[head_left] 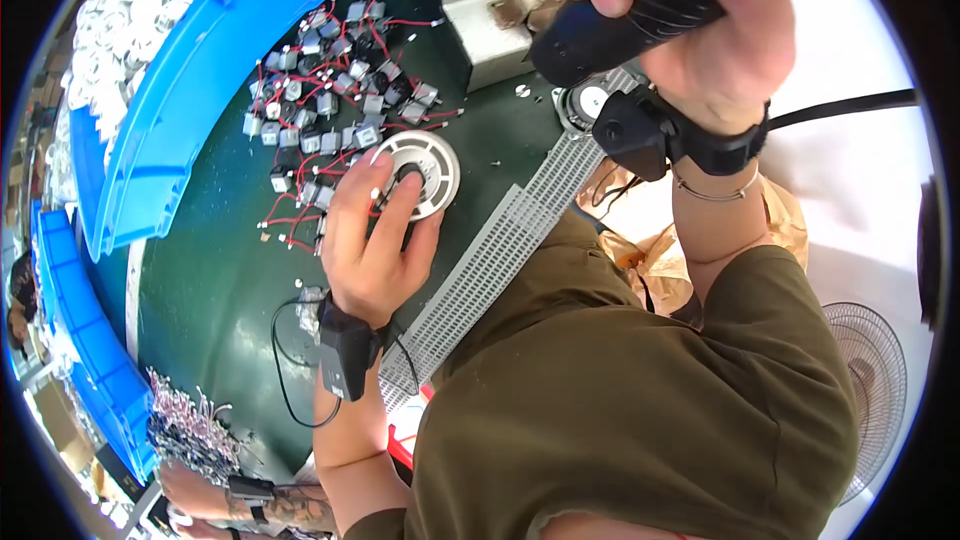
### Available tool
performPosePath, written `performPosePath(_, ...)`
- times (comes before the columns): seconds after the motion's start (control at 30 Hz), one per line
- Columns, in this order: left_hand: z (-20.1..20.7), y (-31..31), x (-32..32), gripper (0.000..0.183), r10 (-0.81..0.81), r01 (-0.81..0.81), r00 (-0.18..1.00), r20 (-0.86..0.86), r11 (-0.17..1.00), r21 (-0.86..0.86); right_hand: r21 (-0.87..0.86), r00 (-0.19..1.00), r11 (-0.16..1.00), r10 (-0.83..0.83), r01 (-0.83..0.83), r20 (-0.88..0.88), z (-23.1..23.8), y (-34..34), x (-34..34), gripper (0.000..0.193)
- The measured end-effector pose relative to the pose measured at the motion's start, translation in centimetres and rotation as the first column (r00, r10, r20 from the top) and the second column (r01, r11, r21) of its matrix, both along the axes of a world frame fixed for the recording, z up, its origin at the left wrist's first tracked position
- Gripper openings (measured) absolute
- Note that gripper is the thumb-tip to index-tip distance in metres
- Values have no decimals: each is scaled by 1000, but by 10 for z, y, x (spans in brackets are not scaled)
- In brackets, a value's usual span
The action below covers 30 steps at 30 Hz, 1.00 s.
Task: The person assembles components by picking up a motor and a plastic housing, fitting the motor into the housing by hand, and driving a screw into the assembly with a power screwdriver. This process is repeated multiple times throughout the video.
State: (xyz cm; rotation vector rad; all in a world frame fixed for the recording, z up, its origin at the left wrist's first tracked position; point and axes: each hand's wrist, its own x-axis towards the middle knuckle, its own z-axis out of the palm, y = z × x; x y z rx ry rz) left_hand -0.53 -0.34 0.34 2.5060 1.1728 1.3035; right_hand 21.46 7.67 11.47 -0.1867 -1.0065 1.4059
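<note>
My left hand (372, 245) rests over a white round plastic piece (440, 172) with a slotted rim, its fingers and thumb gripping it on the green tabletop. A dark centre shows between the fingers; part of the piece is hidden. My right hand (715, 30) is raised at the upper right, its fingers wrapped round a thick black tool (640, 25) with a ribbed grip, which looks like an electric screwdriver. Its working tip cannot be made out. Left of the white piece lie several small grey motors (325, 105) with red wires.
A blue bin (190, 70) curves along the far left, with white rings (130, 30) heaped beyond it. A perforated metal strip (500, 240) lines the table edge before me. A metal fixture (590, 100) stands below my right hand. Another person's forearm (290, 508) shows lower left.
</note>
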Motion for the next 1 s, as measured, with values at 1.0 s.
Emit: performPosePath(1.0,3,-1,5,34,1,1,999,43,999,-35,189,803,977,-194,103,564,16,-20,-54,43)
